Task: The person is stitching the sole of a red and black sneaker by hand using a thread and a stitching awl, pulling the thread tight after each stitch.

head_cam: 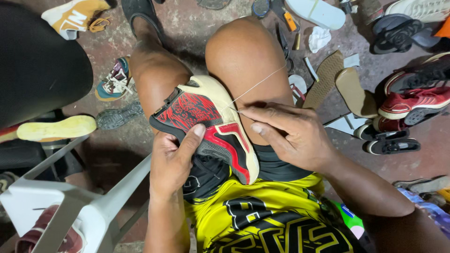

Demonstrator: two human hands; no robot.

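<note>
1. Seated person, bare knees up; a red, black and cream sports shoe (211, 126) rests sole-outward between the thighs, against the right knee.
2. Left hand (173, 159) wraps the shoe from below, thumb pressed flat on the red-patterned sole, fingers hidden behind the upper. Firm grasp.
3. Right hand (290, 136) sits at the shoe's cream edge, thumb and forefinger pinched together on a thin metal needle (236, 110), its tip touching the seam between sole and upper.
4. A pale thread (260, 83) runs taut from the needle point up across the right knee.
5. Yellow and black printed shirt (272, 220) covers the lap below the shoe.
6. White plastic stool (93, 211) stands just beside the left forearm.
7. Concrete floor (187, 28) is littered: two loose tan insoles (342, 84) to the right, a red trainer (412, 103) beyond them, a cream-soled shoe (56, 127) at far left, a multicoloured sneaker (115, 79) near the left knee.
</note>
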